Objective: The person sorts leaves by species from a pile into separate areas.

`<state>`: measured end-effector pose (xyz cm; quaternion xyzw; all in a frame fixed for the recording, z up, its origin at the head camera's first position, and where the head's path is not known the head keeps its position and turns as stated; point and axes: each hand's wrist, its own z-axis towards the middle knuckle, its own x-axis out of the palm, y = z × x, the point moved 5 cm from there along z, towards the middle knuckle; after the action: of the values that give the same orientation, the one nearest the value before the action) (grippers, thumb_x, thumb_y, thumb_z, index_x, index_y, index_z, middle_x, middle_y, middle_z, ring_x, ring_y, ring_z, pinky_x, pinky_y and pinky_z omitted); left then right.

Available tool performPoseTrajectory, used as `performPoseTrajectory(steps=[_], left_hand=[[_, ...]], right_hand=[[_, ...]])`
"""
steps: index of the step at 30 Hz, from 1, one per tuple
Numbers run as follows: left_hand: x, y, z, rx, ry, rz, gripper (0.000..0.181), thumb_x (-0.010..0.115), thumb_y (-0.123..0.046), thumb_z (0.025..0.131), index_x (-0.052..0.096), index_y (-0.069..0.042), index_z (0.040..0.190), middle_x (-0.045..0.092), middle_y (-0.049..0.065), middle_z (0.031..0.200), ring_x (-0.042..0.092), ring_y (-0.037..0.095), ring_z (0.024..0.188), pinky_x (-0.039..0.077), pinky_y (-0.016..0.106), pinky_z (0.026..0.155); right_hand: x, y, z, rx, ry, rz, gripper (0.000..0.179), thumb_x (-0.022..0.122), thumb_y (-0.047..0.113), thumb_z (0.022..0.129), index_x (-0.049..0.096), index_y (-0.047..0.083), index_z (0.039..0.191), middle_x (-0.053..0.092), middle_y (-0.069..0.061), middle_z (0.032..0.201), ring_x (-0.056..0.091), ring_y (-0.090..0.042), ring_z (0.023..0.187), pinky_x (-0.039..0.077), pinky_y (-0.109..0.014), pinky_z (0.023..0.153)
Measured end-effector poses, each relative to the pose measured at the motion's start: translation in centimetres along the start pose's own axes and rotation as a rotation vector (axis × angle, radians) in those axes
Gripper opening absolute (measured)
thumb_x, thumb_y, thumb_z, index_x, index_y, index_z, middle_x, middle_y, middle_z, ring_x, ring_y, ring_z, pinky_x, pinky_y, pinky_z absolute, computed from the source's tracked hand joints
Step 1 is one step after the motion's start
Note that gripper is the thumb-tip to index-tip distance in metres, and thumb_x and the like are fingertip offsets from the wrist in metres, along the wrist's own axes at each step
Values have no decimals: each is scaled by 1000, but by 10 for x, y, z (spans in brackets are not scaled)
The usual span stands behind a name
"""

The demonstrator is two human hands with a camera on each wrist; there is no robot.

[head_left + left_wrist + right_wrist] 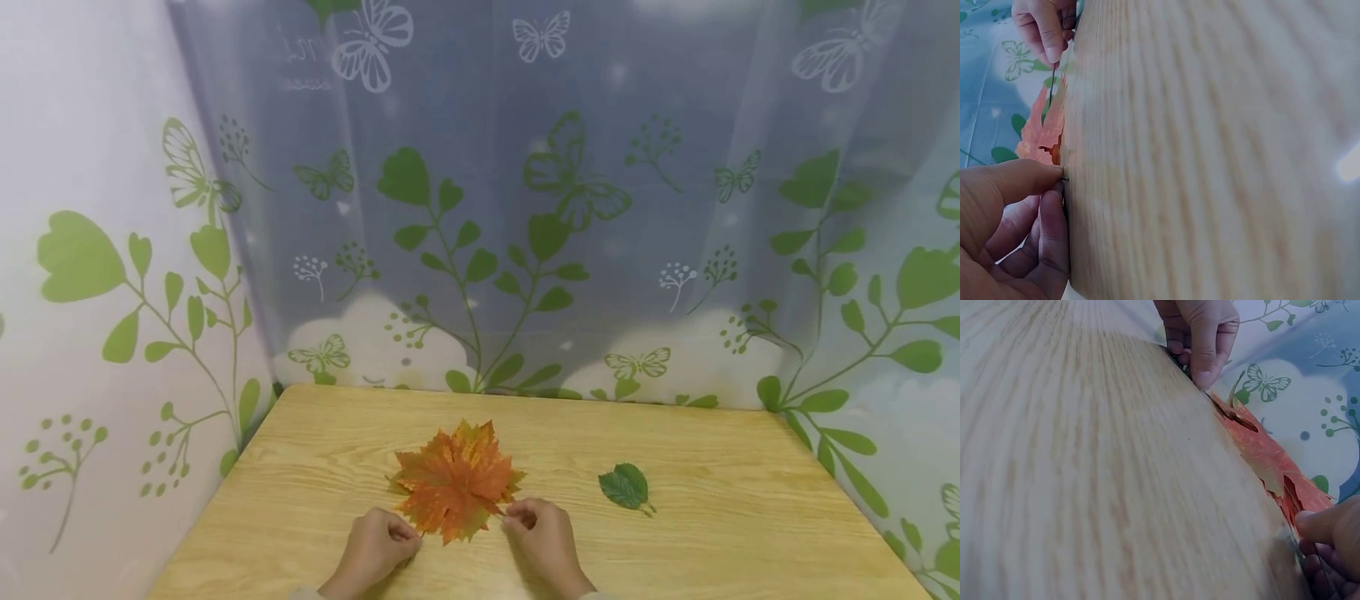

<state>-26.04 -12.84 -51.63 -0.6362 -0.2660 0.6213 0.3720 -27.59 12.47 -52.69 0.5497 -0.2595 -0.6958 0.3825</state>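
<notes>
Orange-red maple leaves (453,479), overlapping in a pile with yellow-green tips, lie on the wooden table in front of me. At their lower left, my left hand (378,540) pinches a thin leaf stem between thumb and forefinger, low over the tabletop. My right hand (546,537) pinches another leaf stem at the pile's lower right. In the left wrist view a dark stem (1053,84) runs from the right hand's fingertips down to the orange leaves. From the right wrist, the leaves (1272,459) appear edge-on between both hands.
A green serrated leaf (624,486) with a short stem lies to the right of the pile. The light wood-grain table (720,533) reaches back to a curtain (465,275) printed with butterflies and plants, which also hangs along both sides.
</notes>
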Motion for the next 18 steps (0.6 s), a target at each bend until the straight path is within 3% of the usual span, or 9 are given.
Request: performPoseTrajectory(steps=[6, 18], left_hand=[[0, -1, 1, 8, 7, -2, 7, 76, -7, 77, 74, -8, 71, 66, -4, 62, 57, 7, 54, 47, 22, 48], [1, -11, 2, 77, -45, 78, 7, 78, -7, 75, 71, -6, 73, 64, -5, 64, 55, 5, 57, 47, 20, 51]], right_hand=[[-3, 3, -1, -34, -77, -46, 6, 76, 9, 80, 72, 10, 76, 60, 10, 65, 50, 1, 59, 44, -19, 53], [-3, -5, 1, 93, -133, -1, 7, 74, 9, 81, 72, 11, 76, 61, 6, 66, 52, -2, 59, 45, -19, 55]])
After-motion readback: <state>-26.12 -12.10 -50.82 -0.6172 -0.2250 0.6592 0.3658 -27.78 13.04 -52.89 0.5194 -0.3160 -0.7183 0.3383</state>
